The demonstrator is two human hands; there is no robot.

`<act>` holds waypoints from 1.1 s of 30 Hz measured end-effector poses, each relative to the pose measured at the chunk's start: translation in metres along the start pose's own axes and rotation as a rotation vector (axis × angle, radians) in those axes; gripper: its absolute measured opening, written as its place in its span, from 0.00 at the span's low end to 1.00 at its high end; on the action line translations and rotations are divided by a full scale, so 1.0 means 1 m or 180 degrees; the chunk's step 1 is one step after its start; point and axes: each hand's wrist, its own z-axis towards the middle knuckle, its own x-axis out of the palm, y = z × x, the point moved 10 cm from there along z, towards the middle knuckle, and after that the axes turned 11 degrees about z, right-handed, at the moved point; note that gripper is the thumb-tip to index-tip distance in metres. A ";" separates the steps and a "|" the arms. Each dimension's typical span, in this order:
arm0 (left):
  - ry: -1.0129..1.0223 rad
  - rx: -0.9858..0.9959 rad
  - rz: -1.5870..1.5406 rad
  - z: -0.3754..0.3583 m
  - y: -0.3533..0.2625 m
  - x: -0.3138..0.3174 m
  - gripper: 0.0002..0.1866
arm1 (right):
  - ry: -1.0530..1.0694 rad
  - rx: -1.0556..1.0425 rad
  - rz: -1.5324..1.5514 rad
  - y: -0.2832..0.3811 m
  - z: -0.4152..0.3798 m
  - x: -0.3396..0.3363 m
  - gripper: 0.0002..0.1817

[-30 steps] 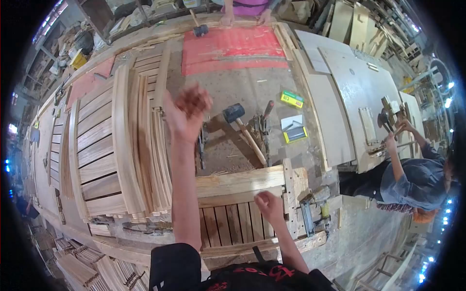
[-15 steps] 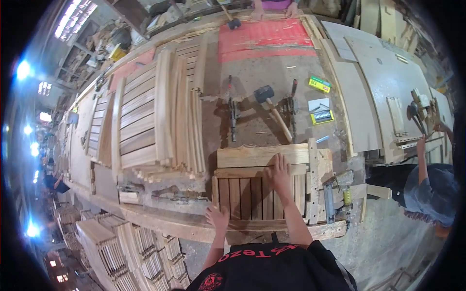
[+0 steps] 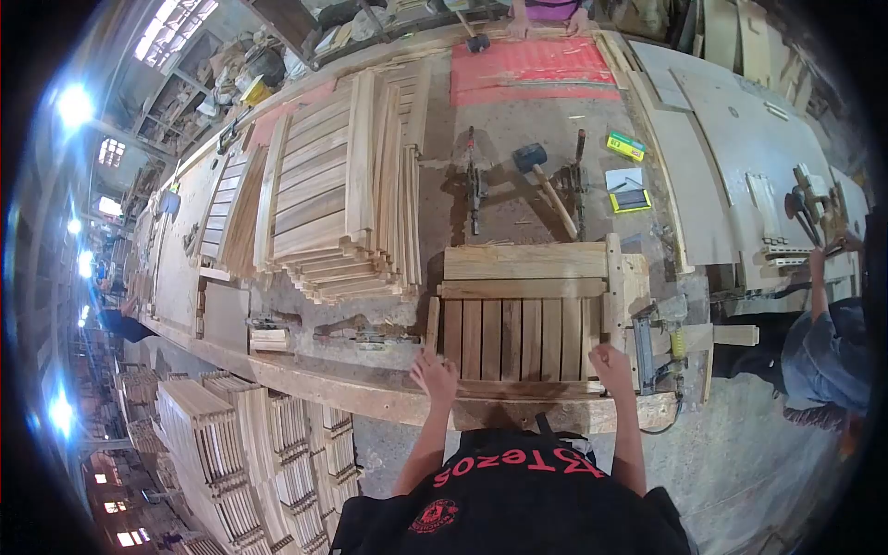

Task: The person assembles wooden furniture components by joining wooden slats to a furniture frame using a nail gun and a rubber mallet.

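A slatted wooden panel (image 3: 520,340) lies on the bench in front of me, its narrow slats running away from me. Along its far edge is a wide plain board (image 3: 523,264). My left hand (image 3: 435,377) is at the near left corner of the panel, its fingers apart and holding nothing I can see. By the near right corner is my right hand (image 3: 614,368), its fingers curled in beside the panel's edge; whatever they hold, if anything, is hidden. A drilled wooden strip (image 3: 612,277) runs along the right side, and a metal clamp (image 3: 645,351) sits just beyond it.
A black-headed mallet (image 3: 546,180) lies behind the panel between two bar clamps (image 3: 474,180). Stacked slatted panels (image 3: 319,176) stand to the left, more (image 3: 199,435) on the floor. Small boxes (image 3: 626,146) lie at the right. A co-worker (image 3: 828,351) is at far right.
My right hand has come off the wide board, moving toward me and right to the panel's near right corner. My left hand stays near the left corner. The view has shifted slightly.
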 end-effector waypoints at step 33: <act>0.0452 0.2617 -0.3461 0.078 0.078 -0.376 0.24 | -0.1513 -0.1485 -0.1271 0.152 -0.080 0.098 0.28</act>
